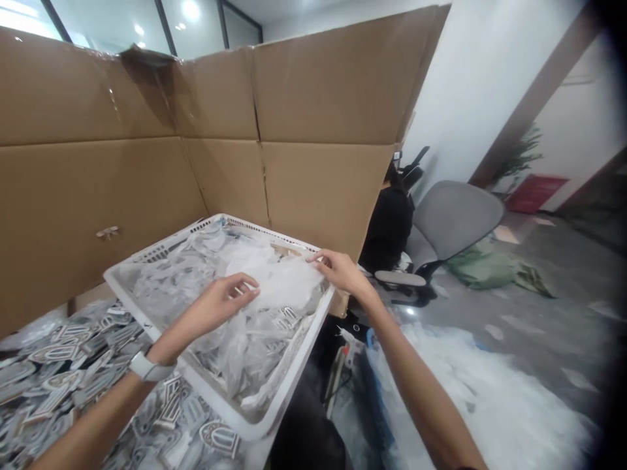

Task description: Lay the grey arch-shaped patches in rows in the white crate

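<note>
A white plastic basket (255, 427) with a slotted rim sits tilted across the view, filled with clear plastic bags (166, 281) and some patterned pieces. A whitish translucent plastic bag (289, 277) lies spread flat on top of that pile. My left hand (228, 297), wearing a watch (151, 367) on its wrist, hovers at the bag's left edge, its fingers curved and apart. At the basket's far right rim, my right hand (336, 269) has thumb and fingers pinched together at the bag's corner; the fingertips are partly hidden.
Many loose arch-patterned pieces (63, 356) lie heaped left of and below the basket. Tall cardboard panels (318, 98) stand behind it. To the right are a large heap of white plastic bags (480, 398), a grey chair (458, 215) and a person in black (389, 225).
</note>
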Available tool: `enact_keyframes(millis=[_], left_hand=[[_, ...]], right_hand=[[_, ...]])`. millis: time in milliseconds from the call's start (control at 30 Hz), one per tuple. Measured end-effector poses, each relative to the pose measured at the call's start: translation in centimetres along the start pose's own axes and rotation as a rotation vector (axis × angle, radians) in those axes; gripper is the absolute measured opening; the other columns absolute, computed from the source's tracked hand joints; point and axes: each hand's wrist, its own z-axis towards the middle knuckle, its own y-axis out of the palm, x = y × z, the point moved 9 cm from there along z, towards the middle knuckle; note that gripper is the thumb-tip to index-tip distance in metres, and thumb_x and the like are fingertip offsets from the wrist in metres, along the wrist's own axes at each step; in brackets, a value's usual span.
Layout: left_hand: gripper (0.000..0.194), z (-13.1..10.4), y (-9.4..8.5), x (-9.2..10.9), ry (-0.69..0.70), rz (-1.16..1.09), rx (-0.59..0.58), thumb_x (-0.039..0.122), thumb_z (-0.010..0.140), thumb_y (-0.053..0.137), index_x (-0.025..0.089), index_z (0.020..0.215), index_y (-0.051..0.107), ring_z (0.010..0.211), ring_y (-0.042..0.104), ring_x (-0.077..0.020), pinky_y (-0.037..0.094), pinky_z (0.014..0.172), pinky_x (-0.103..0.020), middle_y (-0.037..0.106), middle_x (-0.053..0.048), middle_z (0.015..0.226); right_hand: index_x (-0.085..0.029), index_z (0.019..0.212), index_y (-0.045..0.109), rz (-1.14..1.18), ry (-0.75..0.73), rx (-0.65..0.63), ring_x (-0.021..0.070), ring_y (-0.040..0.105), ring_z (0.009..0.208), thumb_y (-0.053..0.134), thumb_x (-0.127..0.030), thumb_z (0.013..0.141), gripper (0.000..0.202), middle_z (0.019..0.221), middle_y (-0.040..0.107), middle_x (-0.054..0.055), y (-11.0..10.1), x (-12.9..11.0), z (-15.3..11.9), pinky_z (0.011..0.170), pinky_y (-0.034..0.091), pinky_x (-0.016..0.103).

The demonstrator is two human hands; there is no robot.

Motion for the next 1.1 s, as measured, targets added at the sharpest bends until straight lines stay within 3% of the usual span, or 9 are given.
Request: enact_keyframes(millis=[100, 167, 300, 400, 533, 667, 767, 933, 1100], left_hand=[[0.033, 0.6, -0.8, 1.0, -0.018, 0.368, 0.092, 0.055, 0.102, 0.055, 0.032, 0.106, 0.077, 0.08, 0.072, -0.0263, 0.041, 0.069, -0.034, 0.08, -0.002, 0.091], [0.03, 1.8, -0.4, 2.2, 0.046, 0.379, 0.132, 0.051, 0.103, 0.054, 0.032, 0.111, 0.076, 0.082, 0.072, -0.0258, 0.042, 0.071, -0.034, 0.08, -0.002, 0.095], [0.029, 4.7, 4.6, 4.2, 0.309, 0.162, -0.129, 0.041, 0.101, 0.058, 0.028, 0.123, 0.071, 0.09, 0.07, -0.0224, 0.048, 0.085, -0.034, 0.076, -0.004, 0.103], [0.029, 5.9, 7.7, 3.8, 0.372, 0.148, -0.278, 0.035, 0.098, 0.058, 0.023, 0.121, 0.072, 0.091, 0.067, -0.0233, 0.048, 0.085, -0.034, 0.073, -0.006, 0.1], [0.03, 6.5, 9.8, 1.4, 0.346, 0.188, -0.339, 0.031, 0.096, 0.057, 0.023, 0.118, 0.076, 0.094, 0.066, -0.0243, 0.048, 0.089, -0.035, 0.072, -0.007, 0.1], [0.05, 6.4, 11.3, -1.3, 0.277, 0.247, -0.43, 0.045, 0.087, 0.074, 0.027, 0.133, 0.073, 0.089, 0.068, -0.026, 0.05, 0.083, -0.034, 0.071, -0.005, 0.095], [0.081, 6.2, 11.8, -2.6, 0.227, 0.296, -0.449, 0.048, 0.075, 0.087, 0.024, 0.148, 0.062, 0.097, 0.069, -0.0303, 0.052, 0.084, -0.035, 0.071, -0.006, 0.103], [0.089, 5.6, 13.2, -2.9, 0.199, 0.397, -0.476, 0.044, 0.072, 0.092, 0.022, 0.15, 0.055, 0.105, 0.07, -0.0325, 0.054, 0.088, -0.037, 0.071, -0.011, 0.117], [0.084, 5.0, 13.0, -0.7, 0.188, 0.454, -0.416, 0.039, 0.069, 0.098, 0.015, 0.14, 0.062, 0.106, 0.072, -0.0374, 0.056, 0.083, -0.04, 0.072, -0.018, 0.119]], right_hand=[[-0.016, 0.117, 0.076, -0.206, -0.071, -0.142, 0.0209, 0.067, 0.098, 0.066, -0.019, 0.1, 0.02, 0.109, 0.075, 0.008, 1.3, -0.5, 1.2, 0.089, 0.046, 0.029], [-0.016, 0.118, 0.074, -0.276, -0.104, -0.115, 0.0254, 0.063, 0.11, 0.068, -0.018, 0.099, 0.02, 0.12, 0.072, 0.013, 1.3, -1.4, 1.1, 0.095, 0.046, 0.032], [-0.018, 0.12, 0.07, -0.261, -0.256, 0.083, 0.0273, 0.057, 0.118, 0.069, -0.024, 0.101, 0.02, 0.125, 0.065, 0.013, 0.3, -5.1, -0.3, 0.099, 0.045, 0.035], [-0.02, 0.108, 0.071, -0.138, -0.335, -0.113, 0.022, 0.063, 0.107, 0.074, -0.02, 0.095, 0.013, 0.112, 0.069, 0.007, 2.6, -6.6, -1.0, 0.094, 0.046, 0.03], [-0.02, 0.106, 0.075, -0.178, -0.202, -0.504, 0.0209, 0.068, 0.096, 0.083, -0.027, 0.086, 0.023, 0.104, 0.074, 0.005, 6.7, -4.9, -1.3, 0.082, 0.046, 0.026], [-0.023, 0.11, 0.077, -0.429, -0.002, -0.633, 0.0286, 0.072, 0.096, 0.093, -0.053, 0.07, 0.053, 0.108, 0.077, 0.008, 8.5, -2.7, -0.8, 0.076, 0.048, 0.03], [-0.022, 0.11, 0.078, -0.591, 0.031, -0.732, 0.0345, 0.075, 0.099, 0.096, -0.056, 0.063, 0.061, 0.11, 0.079, 0.012, 10.0, -2.4, -0.6, 0.08, 0.054, 0.036], [-0.019, 0.101, 0.081, -0.671, 0.016, -0.792, 0.0381, 0.077, 0.098, 0.1, -0.047, 0.06, 0.053, 0.102, 0.08, 0.015, 11.4, -2.5, -0.6, 0.082, 0.056, 0.04], [-0.023, 0.099, 0.082, -0.677, 0.009, -0.747, 0.0349, 0.077, 0.093, 0.097, -0.042, 0.061, 0.045, 0.099, 0.081, 0.013, 11.0, -2.8, -1.4, 0.075, 0.053, 0.036]])
